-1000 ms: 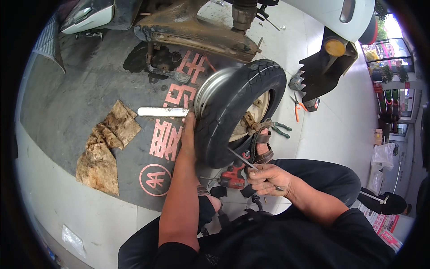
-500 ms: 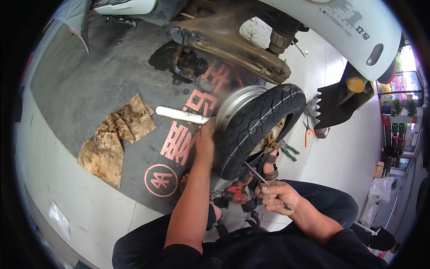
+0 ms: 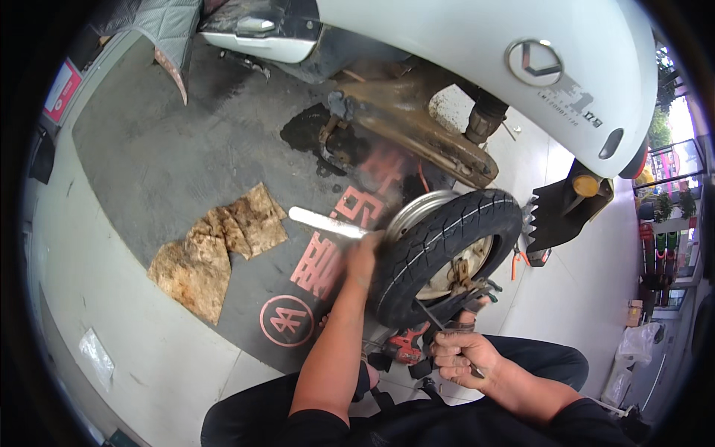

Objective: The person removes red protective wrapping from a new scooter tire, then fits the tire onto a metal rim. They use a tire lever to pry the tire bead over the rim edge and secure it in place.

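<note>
Rags (image 3: pixel 216 249), brown and oil-stained, lie crumpled at the far left on the dark grey floor mat (image 3: pixel 164 149), well apart from the work. Next comes a long pale metal bar (image 3: pixel 326 222), a tyre lever by the look of it, its long axis running left to right and slightly downward toward the wheel. The left hand (image 3: pixel 365 249) is blurred where the bar meets the rim, so I cannot tell whether its grip is closed on the bar or just pressing on the tyre beside it. The scooter wheel (image 3: pixel 447 249) stands on edge just right of that hand, black tyre outward, silver rim facing up and left, its tread nearest the person. Below and to the right, the right hand (image 3: pixel 458 356) is closed around a thin dark tool (image 3: pixel 432 316) that slants up and left to the tyre's lower edge. The left hand is the nearer to the rim. Above hangs the white scooter body (image 3: pixel 484 52) with its rusty swing arm (image 3: pixel 417 130). Beyond the mat the floor is pale tile (image 3: pixel 97 283), and the shop opens to daylight at the right.
</note>
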`<state>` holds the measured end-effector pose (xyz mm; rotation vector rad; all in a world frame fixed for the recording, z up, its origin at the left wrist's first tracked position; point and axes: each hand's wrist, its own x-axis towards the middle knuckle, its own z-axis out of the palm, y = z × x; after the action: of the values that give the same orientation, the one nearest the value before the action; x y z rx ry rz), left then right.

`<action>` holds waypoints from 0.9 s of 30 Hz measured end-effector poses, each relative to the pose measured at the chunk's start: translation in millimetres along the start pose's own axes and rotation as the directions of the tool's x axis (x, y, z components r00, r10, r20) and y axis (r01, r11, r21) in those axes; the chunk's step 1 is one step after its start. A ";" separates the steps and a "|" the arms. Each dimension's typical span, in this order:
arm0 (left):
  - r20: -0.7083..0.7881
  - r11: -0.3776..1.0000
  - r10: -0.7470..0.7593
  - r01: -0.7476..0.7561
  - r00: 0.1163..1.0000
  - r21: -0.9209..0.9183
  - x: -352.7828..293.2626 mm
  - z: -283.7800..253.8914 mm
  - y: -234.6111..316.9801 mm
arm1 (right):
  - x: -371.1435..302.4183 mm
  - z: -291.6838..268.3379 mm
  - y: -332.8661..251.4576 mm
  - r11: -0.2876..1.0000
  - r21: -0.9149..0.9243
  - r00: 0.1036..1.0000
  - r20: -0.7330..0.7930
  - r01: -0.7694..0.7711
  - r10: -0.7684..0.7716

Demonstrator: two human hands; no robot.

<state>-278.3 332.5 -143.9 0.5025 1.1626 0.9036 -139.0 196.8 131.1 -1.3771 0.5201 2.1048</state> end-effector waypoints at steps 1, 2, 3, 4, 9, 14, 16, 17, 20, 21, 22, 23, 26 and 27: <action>0.037 0.999 -0.008 0.009 0.999 -0.044 24.9 -24.4 -23.6 | 3.6 0.7 6.8 0.999 -0.020 1.000 -0.015 -0.027 0.027; 0.071 0.999 -0.054 0.054 0.996 0.006 26.6 -25.9 -17.7 | 15.7 -21.1 11.1 0.972 0.203 0.987 0.129 -0.116 0.091; 0.086 0.994 -0.092 0.087 0.992 0.064 29.6 -31.9 -5.8 | 16.7 -11.5 13.0 0.990 0.115 0.993 0.096 -0.079 0.068; 0.098 0.983 -0.141 0.128 0.985 0.131 28.1 -39.7 2.3 | 18.7 -0.8 22.0 0.998 0.037 0.997 0.065 -0.048 0.045; 0.201 0.991 -0.039 0.012 0.979 0.134 57.6 -103.9 -24.6 | 57.5 9.7 40.2 0.984 -0.147 0.992 0.064 -0.097 0.108; 0.290 0.993 -0.122 0.116 0.949 0.039 33.5 -60.9 35.0 | 65.2 1.0 -2.8 0.977 -0.136 0.971 0.152 -0.166 0.186; 0.351 0.854 0.026 -0.203 0.936 0.478 20.7 -56.8 65.2 | 63.1 16.8 -15.4 0.986 -0.087 0.980 0.126 -0.142 0.152; 0.351 0.919 -0.032 -0.111 0.936 0.379 38.2 -65.0 54.7 | 62.2 25.6 -16.9 0.984 -0.128 0.983 0.116 -0.125 0.140; 0.459 0.764 0.119 -0.376 0.881 0.524 68.6 -66.5 72.8 | 67.1 24.4 -4.2 0.957 -0.288 0.998 0.056 0.030 -0.015; 0.479 0.704 0.162 -0.441 0.863 0.557 81.6 -61.0 84.6 | 72.5 15.0 -4.0 0.962 -0.272 0.993 0.114 0.032 -0.001; 0.396 0.815 0.024 -0.248 0.918 0.524 94.1 -48.7 102.9 | 77.2 10.9 -2.3 0.961 -0.275 0.992 0.129 0.039 -0.004; 0.389 0.846 0.007 -0.212 0.921 0.489 78.8 -9.9 137.1 | 79.7 1.8 -3.0 0.974 -0.226 0.990 0.140 0.030 0.002; 0.284 0.998 0.065 -0.065 0.957 -0.010 92.3 26.1 183.8 | 87.3 4.1 0.7 0.984 -0.177 0.979 0.198 -0.015 0.050; 0.305 0.971 0.023 0.051 0.952 -0.234 108.5 24.6 184.8 | 92.3 3.2 -0.2 0.986 -0.166 0.978 0.202 -0.025 0.059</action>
<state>-306.1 528.4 -57.7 0.4187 0.7627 0.9034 -169.9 221.3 47.6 -1.2225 0.3014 2.3355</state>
